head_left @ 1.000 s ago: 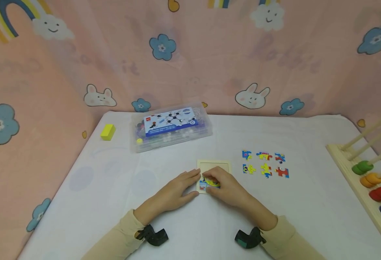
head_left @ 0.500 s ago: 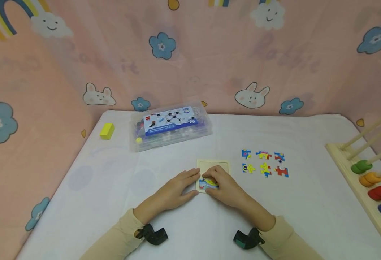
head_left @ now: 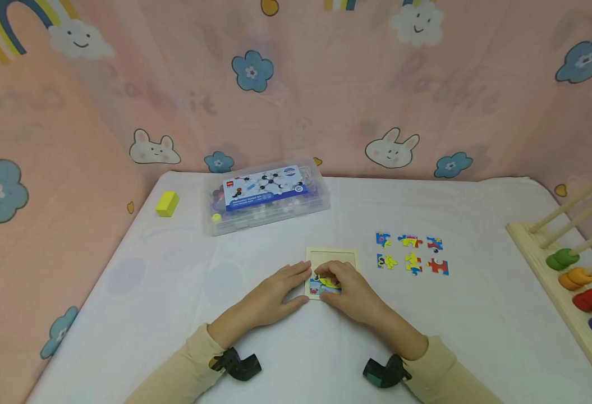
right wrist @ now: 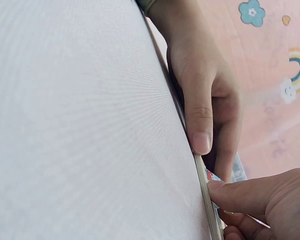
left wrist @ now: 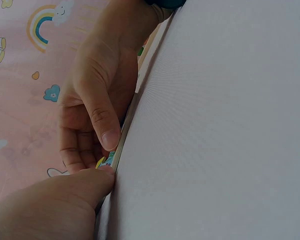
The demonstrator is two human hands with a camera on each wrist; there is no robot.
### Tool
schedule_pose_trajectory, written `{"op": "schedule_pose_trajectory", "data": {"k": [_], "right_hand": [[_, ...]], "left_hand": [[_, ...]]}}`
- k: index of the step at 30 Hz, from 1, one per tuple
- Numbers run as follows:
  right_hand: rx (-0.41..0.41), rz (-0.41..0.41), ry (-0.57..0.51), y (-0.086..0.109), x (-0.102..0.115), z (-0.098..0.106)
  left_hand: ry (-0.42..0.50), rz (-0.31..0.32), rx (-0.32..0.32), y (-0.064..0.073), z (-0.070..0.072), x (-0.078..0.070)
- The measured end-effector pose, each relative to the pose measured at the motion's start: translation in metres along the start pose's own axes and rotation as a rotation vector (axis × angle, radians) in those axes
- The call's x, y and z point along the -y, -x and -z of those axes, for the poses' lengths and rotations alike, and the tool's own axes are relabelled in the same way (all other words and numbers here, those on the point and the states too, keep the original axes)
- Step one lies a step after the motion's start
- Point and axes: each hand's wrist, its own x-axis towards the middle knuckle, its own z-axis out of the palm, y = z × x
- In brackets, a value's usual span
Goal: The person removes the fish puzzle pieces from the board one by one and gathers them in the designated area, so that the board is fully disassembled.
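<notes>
A small wooden puzzle tray (head_left: 332, 252) lies in front of me, with colourful puzzle pieces (head_left: 325, 287) in its lower part. My left hand (head_left: 275, 294) rests along the tray's left edge, fingers straight and thumb at the lower left corner. Over the tray, my right hand (head_left: 353, 292) has curled fingers and pinches a yellow puzzle piece (left wrist: 100, 162), mostly hidden by the hand. In the right wrist view, the right thumb (right wrist: 240, 195) lies against the tray's edge (right wrist: 206, 195). To the right, several loose puzzle pieces (head_left: 412, 264) lie in two rows.
A clear plastic molecular model kit box (head_left: 267, 196) stands at the back. Left of it is a yellow block (head_left: 167, 203). At the right edge is a wooden bead rack (head_left: 553, 280) with upright pegs and coloured beads. A patterned pink cloth (head_left: 301, 101) hangs behind the table.
My right fingers have shifted slightly over the tray, showing a little more of the pieces beneath. The left hand stays in place, and the loose pieces have not moved.
</notes>
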Motion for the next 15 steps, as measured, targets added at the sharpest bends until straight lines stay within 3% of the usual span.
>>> {"op": "schedule_pose_trajectory", "data": {"k": [15], "right_hand": [[-0.037,0.047,0.057,0.002,-0.001,-0.0021]], "left_hand": [[-0.001,0.002,-0.001,-0.0002,-0.0008,0.0007]]}}
